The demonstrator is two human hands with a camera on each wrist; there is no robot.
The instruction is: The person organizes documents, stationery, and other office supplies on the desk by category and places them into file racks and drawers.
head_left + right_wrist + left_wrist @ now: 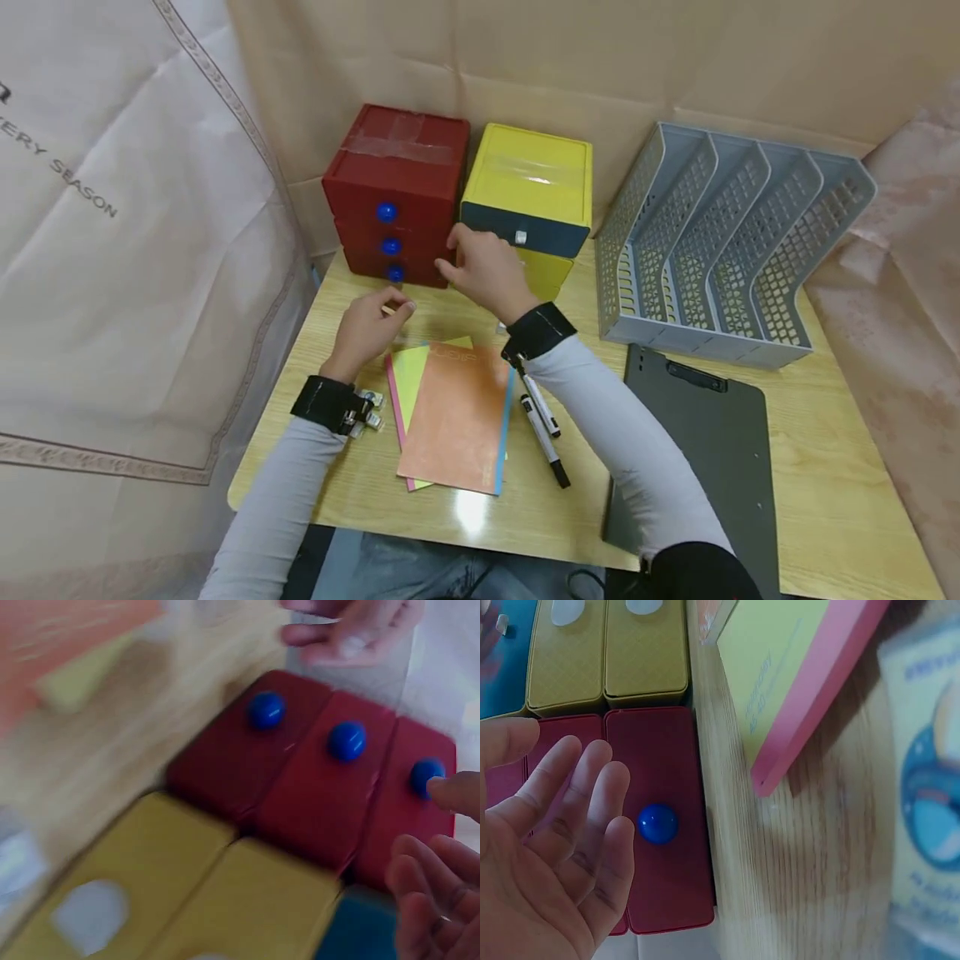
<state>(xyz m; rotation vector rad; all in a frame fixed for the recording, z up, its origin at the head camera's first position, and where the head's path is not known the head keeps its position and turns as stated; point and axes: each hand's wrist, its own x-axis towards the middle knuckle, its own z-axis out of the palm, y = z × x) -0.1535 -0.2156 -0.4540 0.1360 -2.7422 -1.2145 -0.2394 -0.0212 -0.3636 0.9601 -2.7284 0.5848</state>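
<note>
My right hand (489,271) hovers before the red drawer box (420,179) and the yellow drawer box (528,171), fingers loosely bent and holding nothing. In the right wrist view, its fingertips overlap the top blue knob (427,777); the head view shows them to the right of the knobs. Lower and to the left, my left hand (367,329) is in the air with relaxed fingers and an empty palm. The left wrist view shows its fingers (611,784) beside the bottom knob (658,823). All red drawers look closed. The yellow box has a dark blue top drawer (491,227).
Stacked notebooks (457,417) lie in front, with two markers (540,429) to their right. Small wrapped items (371,412) sit by my left wrist. A grey file rack (712,333) stands at the right, above a black clipboard (697,467). Cloth hangs around the table.
</note>
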